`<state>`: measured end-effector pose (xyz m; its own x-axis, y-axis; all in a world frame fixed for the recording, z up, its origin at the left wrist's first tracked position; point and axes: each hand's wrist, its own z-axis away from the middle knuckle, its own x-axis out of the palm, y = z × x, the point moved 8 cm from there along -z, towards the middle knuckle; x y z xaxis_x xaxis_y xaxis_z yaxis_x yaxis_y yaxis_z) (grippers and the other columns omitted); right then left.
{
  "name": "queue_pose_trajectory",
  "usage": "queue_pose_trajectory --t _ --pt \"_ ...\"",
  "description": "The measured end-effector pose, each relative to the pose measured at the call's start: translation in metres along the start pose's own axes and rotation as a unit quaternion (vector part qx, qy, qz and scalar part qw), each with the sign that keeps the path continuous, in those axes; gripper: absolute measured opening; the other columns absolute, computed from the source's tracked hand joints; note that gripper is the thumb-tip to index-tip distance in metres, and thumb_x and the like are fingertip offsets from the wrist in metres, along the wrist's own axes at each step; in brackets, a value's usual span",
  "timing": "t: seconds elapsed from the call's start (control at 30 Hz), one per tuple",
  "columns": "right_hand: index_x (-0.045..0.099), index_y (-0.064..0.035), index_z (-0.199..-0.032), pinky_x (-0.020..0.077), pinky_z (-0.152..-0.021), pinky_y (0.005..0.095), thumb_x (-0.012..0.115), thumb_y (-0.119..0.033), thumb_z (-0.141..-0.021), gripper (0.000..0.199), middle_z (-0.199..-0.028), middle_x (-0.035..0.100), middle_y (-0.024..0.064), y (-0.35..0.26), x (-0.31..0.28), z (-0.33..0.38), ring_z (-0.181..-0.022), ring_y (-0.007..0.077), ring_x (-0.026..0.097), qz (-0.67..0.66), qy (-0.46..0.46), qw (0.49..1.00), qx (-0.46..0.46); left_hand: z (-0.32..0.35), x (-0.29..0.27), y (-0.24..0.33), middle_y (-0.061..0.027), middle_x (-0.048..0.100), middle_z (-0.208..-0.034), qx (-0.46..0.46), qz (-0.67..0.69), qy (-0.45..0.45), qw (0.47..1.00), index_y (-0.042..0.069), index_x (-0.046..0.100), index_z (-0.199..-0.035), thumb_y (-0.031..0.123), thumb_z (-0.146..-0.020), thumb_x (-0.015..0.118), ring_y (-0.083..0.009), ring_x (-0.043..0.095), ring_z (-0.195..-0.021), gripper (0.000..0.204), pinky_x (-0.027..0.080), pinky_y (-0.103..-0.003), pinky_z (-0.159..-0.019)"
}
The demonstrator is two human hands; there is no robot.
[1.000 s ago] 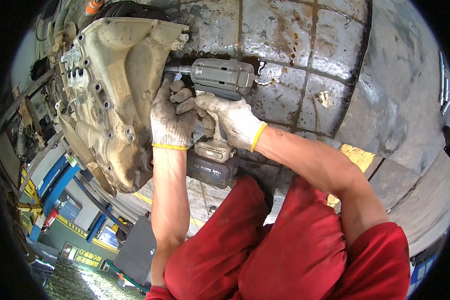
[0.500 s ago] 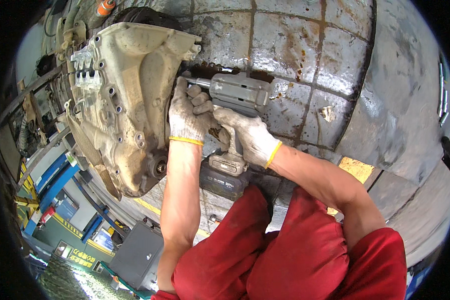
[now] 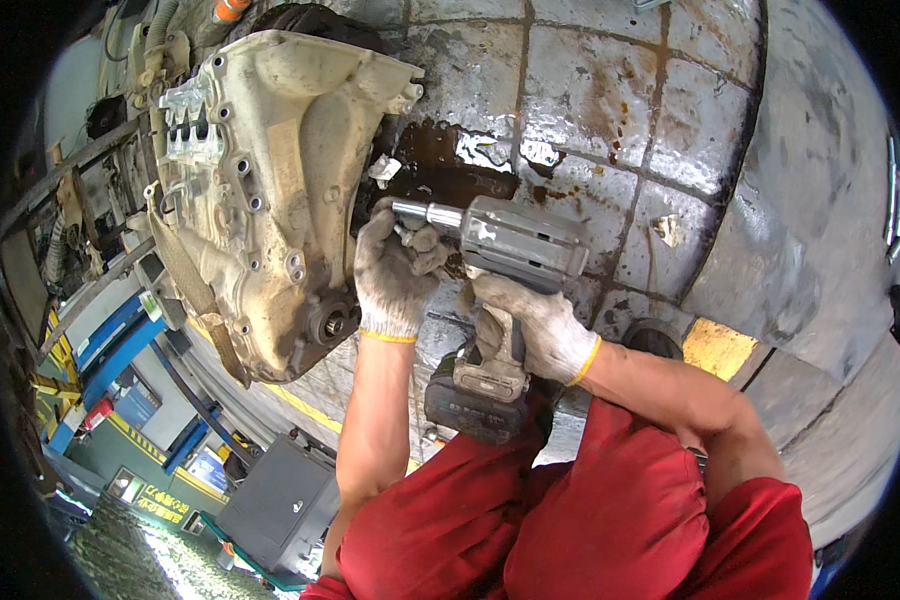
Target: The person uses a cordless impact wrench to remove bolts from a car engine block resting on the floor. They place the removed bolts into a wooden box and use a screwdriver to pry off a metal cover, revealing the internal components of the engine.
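Observation:
My right hand (image 3: 540,318), in a white knit glove with a yellow cuff, is wrapped round the grip of a grey cordless impact wrench (image 3: 525,238). A dark battery pack (image 3: 475,408) forms the tool's foot, close to my knee. Its long shiny socket (image 3: 428,211) points left. At the socket's tip is my left hand (image 3: 395,278), gloved and dirty, with curled fingers. Small bright metal shows between those fingers, too little to name. Left of this hand stands a large cast-metal gearbox housing (image 3: 305,190) with bolt holes along its edge, apart from the tool.
Dark oily liquid (image 3: 440,180) lies on the stained floor tiles beside the housing, with a pale scrap (image 3: 384,170) in it. Grey matting (image 3: 800,200) covers the right side. A grey cabinet (image 3: 275,505) and metal framework (image 3: 80,190) stand at the left.
Both hands and the impact wrench have moved back toward me and slightly right, away from the housing. The socket now shows fully, and the oily patch and pale scrap are uncovered.

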<state>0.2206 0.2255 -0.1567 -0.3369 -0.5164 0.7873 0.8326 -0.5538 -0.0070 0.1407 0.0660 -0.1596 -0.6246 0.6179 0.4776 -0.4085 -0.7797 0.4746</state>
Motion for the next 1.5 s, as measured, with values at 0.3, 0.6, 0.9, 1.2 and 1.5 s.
queue_pose_trajectory --t 0.3,0.6,0.9,1.2,1.5 --pt "0.073 -0.0108 -0.116 0.051 -0.057 0.0349 0.079 -0.031 -0.102 0.025 -0.083 0.069 0.0022 -0.005 0.008 -0.046 -0.062 0.0146 0.06 -0.012 0.021 0.999 -0.048 0.014 -0.009 0.006 -0.0007 0.062 -0.075 0.034 -0.388 0.138 0.91 0.013 0.067 -0.097 0.053 -0.114 0.06 -0.0135 0.057 -0.062 0.045 0.043 -0.029 -0.052" --pt "0.074 -0.0084 -0.115 0.0503 -0.051 0.0318 0.079 -0.032 -0.102 0.028 -0.086 0.072 0.0049 -0.002 0.017 -0.07 -0.057 0.0147 0.061 -0.004 0.026 0.998 -0.062 -0.004 -0.013 0.028 0.0012 0.07 -0.089 0.051 -0.414 0.149 0.896 0.008 0.075 -0.122 0.055 -0.11 0.068 -0.009 0.058 -0.067 0.049 0.044 -0.026 -0.054" --pt "0.077 -0.0093 -0.116 0.0505 -0.051 0.0325 0.085 -0.027 -0.099 0.026 -0.094 0.076 0.0055 -0.003 0.02 -0.074 -0.06 0.014 0.061 0.008 0.047 0.995 -0.092 -0.024 -0.01 0.029 -0.0078 0.078 -0.104 0.032 -0.391 0.166 0.905 0.004 0.074 -0.126 0.051 -0.107 0.072 -0.0176 0.072 -0.08 0.051 0.058 -0.032 -0.065" --pt "0.077 -0.0092 -0.113 0.0507 -0.055 0.0348 0.083 -0.031 -0.099 0.026 -0.078 0.068 0.0032 0.021 0.012 -0.085 -0.062 0.0169 0.062 -0.027 0.053 0.998 -0.025 -0.023 0.001 0.037 -0.0264 0.071 -0.137 0.102 -0.505 0.188 0.836 -0.016 0.059 -0.145 0.065 -0.107 0.064 -0.0312 0.067 -0.121 0.09 0.053 -0.041 -0.106" --pt "0.073 -0.0078 -0.101 0.0515 -0.054 0.035 0.077 -0.034 -0.101 0.027 -0.074 0.066 0.0047 0.007 0.007 -0.078 -0.059 0.0177 0.061 0.084 0.066 0.989 -0.1 -0.023 -0.005 0.027 -0.0015 0.065 -0.093 0.053 -0.401 0.214 0.889 0.008 0.071 -0.126 0.065 -0.107 0.065 -0.0097 0.056 -0.069 0.061 0.048 -0.028 -0.056"
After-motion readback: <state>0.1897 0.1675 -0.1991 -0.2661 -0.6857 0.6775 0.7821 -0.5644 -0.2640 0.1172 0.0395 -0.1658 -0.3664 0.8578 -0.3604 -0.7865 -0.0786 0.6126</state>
